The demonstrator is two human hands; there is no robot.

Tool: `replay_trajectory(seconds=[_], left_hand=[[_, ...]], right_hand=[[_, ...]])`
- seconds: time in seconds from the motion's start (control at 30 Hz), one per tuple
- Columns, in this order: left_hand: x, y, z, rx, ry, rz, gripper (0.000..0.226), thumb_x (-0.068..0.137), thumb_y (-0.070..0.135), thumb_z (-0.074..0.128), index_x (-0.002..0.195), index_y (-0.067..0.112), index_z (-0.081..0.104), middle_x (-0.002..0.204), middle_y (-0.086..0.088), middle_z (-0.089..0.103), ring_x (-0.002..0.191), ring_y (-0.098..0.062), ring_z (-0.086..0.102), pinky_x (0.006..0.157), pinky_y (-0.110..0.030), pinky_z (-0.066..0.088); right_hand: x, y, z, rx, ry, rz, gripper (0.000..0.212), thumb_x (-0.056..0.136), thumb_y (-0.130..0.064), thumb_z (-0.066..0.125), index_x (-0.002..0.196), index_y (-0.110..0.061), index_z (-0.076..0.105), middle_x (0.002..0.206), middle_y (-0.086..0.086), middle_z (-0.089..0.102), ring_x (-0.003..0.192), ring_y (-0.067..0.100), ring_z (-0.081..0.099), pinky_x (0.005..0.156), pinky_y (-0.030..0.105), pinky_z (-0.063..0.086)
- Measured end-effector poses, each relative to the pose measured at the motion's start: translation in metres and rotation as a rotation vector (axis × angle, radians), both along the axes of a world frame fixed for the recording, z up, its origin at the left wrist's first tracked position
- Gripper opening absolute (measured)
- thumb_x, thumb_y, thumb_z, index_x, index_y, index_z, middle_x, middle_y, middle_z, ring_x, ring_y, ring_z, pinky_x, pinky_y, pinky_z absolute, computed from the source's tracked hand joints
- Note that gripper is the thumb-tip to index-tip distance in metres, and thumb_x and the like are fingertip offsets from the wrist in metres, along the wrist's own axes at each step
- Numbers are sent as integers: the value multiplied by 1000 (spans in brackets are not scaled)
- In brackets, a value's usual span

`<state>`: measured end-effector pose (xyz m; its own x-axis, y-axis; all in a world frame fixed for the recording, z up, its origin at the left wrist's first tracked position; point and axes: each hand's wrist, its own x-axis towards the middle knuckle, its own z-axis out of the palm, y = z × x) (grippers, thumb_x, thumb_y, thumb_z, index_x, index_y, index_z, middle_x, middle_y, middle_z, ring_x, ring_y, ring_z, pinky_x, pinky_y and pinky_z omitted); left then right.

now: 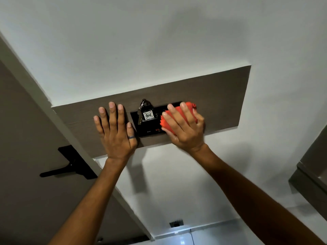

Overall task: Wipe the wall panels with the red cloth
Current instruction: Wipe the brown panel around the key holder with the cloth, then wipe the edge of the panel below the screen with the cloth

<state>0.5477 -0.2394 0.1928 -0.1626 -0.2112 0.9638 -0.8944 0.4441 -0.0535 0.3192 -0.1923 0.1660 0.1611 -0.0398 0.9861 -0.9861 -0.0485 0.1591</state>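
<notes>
On the white wall (pixel 159 41), mid-frame, the left hand (pixel 115 131) lies flat and empty, probably bracing, on the brown panel (pixel 217 96) while the right hand (pixel 184 126) presses the bunched red cloth (pixel 187 107) against it to wipe.

Setting: most likely a hotel or guest-room entry. Evidence: between the two hands, a black key-card switch plate (pixel 150 121) is set into a brown wood-grain wall panel (pixel 212 96), with a bunch of keys (pixel 140 114) hanging from it on a tag (pixel 148 115) marked "406", a room number. Left of the left hand (pixel 115 133), a brown door (pixel 26 138) with a black lever handle (pixel 69 165). Below the hands, plain white wall, a small socket (pixel 176 223), glossy floor tile (pixel 177 239).
</notes>
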Motion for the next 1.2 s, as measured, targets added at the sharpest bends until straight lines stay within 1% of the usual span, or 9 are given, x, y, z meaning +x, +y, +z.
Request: replay_trajectory(seconds=[0.17, 0.27, 0.4, 0.5, 0.6, 0.83, 0.93, 1.07, 1.2], left_hand=[[-36, 52, -21, 129, 124, -101, 55, 105, 25, 38, 157, 6, 31, 167, -17, 20, 158, -31, 9, 129, -50, 8], [-90, 85, -50, 136, -5, -209, 55, 101, 24, 44, 152, 6, 34, 161, -19, 26, 158, -31, 12, 128, -51, 12], [-204, 115, -84, 296, -164, -400, 51, 103, 24, 43, 151, 7, 38, 161, -18, 30, 157, -33, 17, 127, -53, 17], [-306, 144, -109, 477, -225, -541, 51, 105, 24, 43, 153, 7, 37, 163, -19, 31, 156, -35, 20, 127, -54, 19], [-381, 169, -130, 636, -262, -604, 52, 106, 25, 43, 154, 7, 38, 165, -16, 29, 156, -33, 19, 125, -56, 23], [-487, 203, -171, 870, -460, -612, 56, 107, 38, 31, 156, 10, 36, 165, -13, 30, 156, -32, 20, 127, -51, 23], [-521, 218, -182, 973, -502, -562, 60, 107, 42, 25, 156, 9, 37, 166, -13, 29, 156, -32, 18, 128, -49, 21], [-545, 228, -198, 1041, -544, -459, 64, 106, 43, 22, 159, 9, 30, 168, -13, 21, 158, -32, 12, 128, -51, 18], [-555, 240, -207, 1062, -576, -360, 68, 105, 48, 19, 162, 11, 22, 170, -11, 14, 158, -31, 5, 129, -50, 13]], right_hand=[[-85, 58, -50, 183, -229, 86, 46, 100, -30, 73, 143, -18, 63, 150, 1, 60, 136, 21, 61, 101, 38, 47], [-114, 94, -65, 222, -1099, 563, 39, 104, -25, 65, 141, -15, 60, 144, 1, 63, 131, 16, 62, 112, 41, 52], [-169, 137, -56, 145, -2132, 1356, 26, 103, -44, 53, 91, -23, 62, 85, 7, 60, 78, 25, 62, 77, 46, 56], [-245, 173, -98, 74, -2524, 1380, 54, 107, -47, 37, 88, -19, 79, 103, 12, 76, 100, 33, 73, 97, 48, 57], [-312, 213, -128, 54, -2707, 1269, 68, 105, -63, 29, 122, -18, 77, 134, 16, 70, 133, 37, 60, 122, 55, 36], [-482, 288, -148, 190, -2224, 893, 62, 102, -57, 42, 143, -12, 57, 138, 17, 62, 136, 40, 57, 123, 61, 36], [-542, 301, -173, 627, -1660, 182, 46, 109, -42, 47, 147, -16, 54, 142, 11, 62, 134, 31, 58, 122, 58, 40], [-564, 304, -233, 1669, -686, -354, 69, 110, -55, 27, 166, -28, -5, 175, 5, -11, 163, 31, -10, 132, 59, -2], [-556, 301, -255, 1686, -712, -385, 71, 109, -60, 21, 165, -30, -10, 175, 6, -16, 162, 32, -16, 131, 61, -6]])
